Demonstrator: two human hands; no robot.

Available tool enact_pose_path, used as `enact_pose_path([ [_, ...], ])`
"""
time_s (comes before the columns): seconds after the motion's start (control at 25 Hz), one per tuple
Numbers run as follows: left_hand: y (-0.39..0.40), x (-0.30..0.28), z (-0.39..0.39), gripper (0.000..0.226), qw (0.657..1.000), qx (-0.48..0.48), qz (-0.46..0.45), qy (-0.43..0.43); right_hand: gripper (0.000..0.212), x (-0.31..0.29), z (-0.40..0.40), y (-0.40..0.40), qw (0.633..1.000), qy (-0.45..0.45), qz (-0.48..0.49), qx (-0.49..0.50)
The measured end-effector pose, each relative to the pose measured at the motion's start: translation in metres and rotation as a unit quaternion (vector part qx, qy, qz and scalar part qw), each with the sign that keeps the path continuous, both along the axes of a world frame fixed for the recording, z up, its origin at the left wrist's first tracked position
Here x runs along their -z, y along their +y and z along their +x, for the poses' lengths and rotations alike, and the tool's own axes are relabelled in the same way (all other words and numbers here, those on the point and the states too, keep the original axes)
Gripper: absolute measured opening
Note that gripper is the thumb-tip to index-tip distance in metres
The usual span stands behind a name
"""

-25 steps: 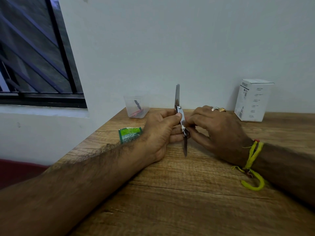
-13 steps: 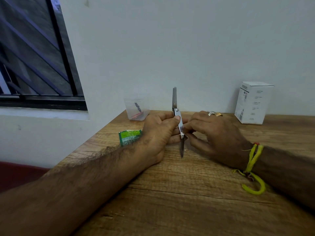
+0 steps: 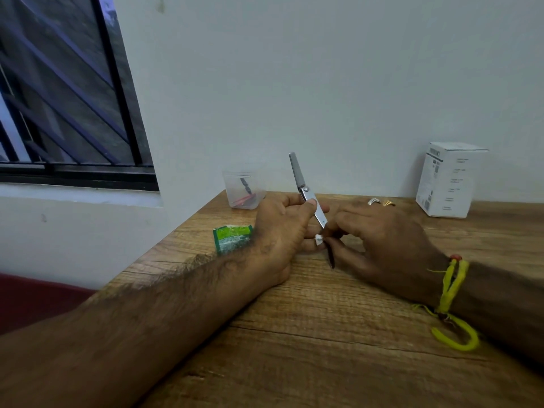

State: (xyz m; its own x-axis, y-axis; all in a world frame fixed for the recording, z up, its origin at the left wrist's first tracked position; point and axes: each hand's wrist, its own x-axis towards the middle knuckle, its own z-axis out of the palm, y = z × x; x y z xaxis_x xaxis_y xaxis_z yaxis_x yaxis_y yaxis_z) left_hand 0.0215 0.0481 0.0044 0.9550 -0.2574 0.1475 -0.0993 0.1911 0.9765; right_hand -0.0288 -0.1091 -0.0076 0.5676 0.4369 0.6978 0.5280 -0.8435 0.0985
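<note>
Though upright before, folding tool (image 3: 316, 212) now aslant, top leftward.

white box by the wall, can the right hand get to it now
Probably yes: nothing stands between the right hand and the white box, though its fingers now pinch the metal tool.

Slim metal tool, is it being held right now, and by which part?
Yes, by both hands. The left hand pinches the slim metal tool at its silver middle section; the right hand pinches the lower end, just above the dark tip.
</note>
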Motion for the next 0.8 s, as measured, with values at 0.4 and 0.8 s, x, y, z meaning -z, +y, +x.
enact_pose_path([
  [0.4, -0.0010, 0.0006, 0.0004, 0.019, 1.000, -0.014, 0.003, -0.011, 0.023, -0.0022, -0.0006, -0.0015, 1.000, -0.016, -0.003, 0.017],
  [0.8, -0.0018, 0.0029, 0.0010, 0.013, 1.000, -0.016, -0.003, -0.011, 0.025, 0.0000, 0.0006, -0.0023, 1.000, 0.005, -0.022, 0.020],
])
